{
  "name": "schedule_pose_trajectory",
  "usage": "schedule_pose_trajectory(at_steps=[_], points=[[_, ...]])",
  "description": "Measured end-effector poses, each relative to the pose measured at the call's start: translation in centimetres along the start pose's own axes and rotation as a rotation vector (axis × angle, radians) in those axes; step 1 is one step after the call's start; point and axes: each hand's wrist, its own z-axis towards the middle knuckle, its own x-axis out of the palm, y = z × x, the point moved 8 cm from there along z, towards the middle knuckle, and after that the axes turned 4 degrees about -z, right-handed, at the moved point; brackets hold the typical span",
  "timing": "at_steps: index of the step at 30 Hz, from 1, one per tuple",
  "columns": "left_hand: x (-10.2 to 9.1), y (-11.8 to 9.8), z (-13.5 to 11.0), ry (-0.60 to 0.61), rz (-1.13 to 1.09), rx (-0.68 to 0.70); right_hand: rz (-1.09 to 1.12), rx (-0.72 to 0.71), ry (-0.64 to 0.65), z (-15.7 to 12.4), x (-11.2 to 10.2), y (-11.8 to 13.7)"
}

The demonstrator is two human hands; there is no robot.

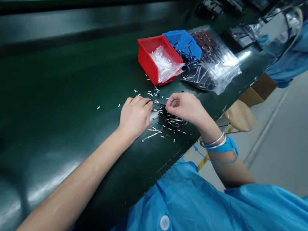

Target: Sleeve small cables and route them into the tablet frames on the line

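My left hand (137, 116) rests low over the green bench, its fingers bent and pressed together at the tips. Facing it, my right hand (185, 107) is closed in a pinch, thumb against forefinger. A thin black wire (158, 104) seems to run between the two sets of fingertips; its ends are hidden by my fingers. Under and beside my right hand lies a loose heap of short dark wires (169, 119), some with pale shiny parts. Small white tube pieces (154, 91) are scattered around both hands.
Behind my hands stand a red bin (147, 62) holding a clear bag of white pieces and a blue bin (185, 43) with black wires. Clear plastic bags (218, 75) lie to the right. A wooden stool (239, 116) and a cardboard box (259, 90) are beyond the bench edge, near another person's blue sleeve (302, 47).
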Motion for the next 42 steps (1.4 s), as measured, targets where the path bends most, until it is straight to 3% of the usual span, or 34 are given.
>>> schedule_pose_trajectory(at_steps=[4, 8, 13, 18, 22, 26, 29, 34, 37, 39, 42], points=[[-0.6, 0.4, 0.0, -0.038, -0.076, -0.057, 0.170, 0.015, 0.008, 0.6, 0.4, -1.3], [-1.3, -0.3, -0.1, -0.066, -0.141, 0.006, 0.306, -0.088, 0.002, 0.1, 0.4, -0.9], [-1.1, -1.5, -0.2, -0.002, -0.228, 0.126, 0.253, -0.205, 0.005, -0.5, 0.2, 0.6], [-1.0, -1.0, -0.1, -0.022, -0.158, 0.081, 0.225, -0.207, 0.054, -0.4, 0.4, 0.6], [-1.6, -0.1, -0.1, -0.088, -0.184, -0.017, 0.134, -0.260, -0.127, -1.4, -1.1, 0.0], [-2.9, 0.6, -0.2, -0.196, -0.296, -0.112, -0.043, -0.570, -0.403, -3.9, -2.3, 0.9], [-3.0, 0.1, -0.2, -0.203, -0.306, -0.086, -0.179, -0.674, -0.540, -4.5, -2.0, 0.7], [-1.0, -2.2, -0.1, -0.024, -0.170, 0.124, -0.207, -0.653, -0.621, -3.3, -1.8, -1.5], [-0.3, -3.4, -0.4, 0.043, -0.110, 0.224, -0.133, -0.519, -0.699, -3.0, -2.7, -4.0], [-0.4, -3.8, -0.6, 0.043, -0.085, 0.238, -0.053, -0.420, -0.740, -3.2, -3.2, -5.9], [-1.5, -3.0, -0.4, -0.013, -0.047, 0.141, 0.099, -0.337, -0.689, -3.0, -2.9, -7.7]])
